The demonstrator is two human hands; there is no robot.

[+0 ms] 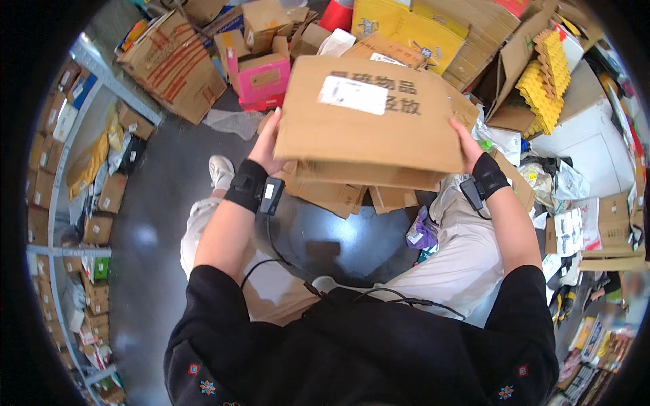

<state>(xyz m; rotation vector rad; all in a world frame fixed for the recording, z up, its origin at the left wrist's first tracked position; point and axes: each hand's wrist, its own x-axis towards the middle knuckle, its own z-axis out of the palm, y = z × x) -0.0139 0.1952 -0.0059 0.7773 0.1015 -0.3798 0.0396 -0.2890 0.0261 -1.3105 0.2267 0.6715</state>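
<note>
A brown cardboard box [365, 139] is held up in front of me between both hands. It has dark print and a white label [353, 95] on the panel facing me, and a flap hangs open along its near edge. My left hand [268, 145] grips the box's left side, its fingers partly hidden by the cardboard. On the opposite side, my right hand [467, 144] presses against the right edge. Black straps with small devices are wrapped around both wrists. Whatever is inside the box cannot be seen.
Beyond the box lies a heap of cartons, including a pink box [264, 78] and a yellow box [413, 30]. Shelves [57, 250] with parcels line the left. Flattened cardboard [328, 193] and a purple bag [422, 231] lie on the floor. Yellow egg trays [545, 84] stand far right.
</note>
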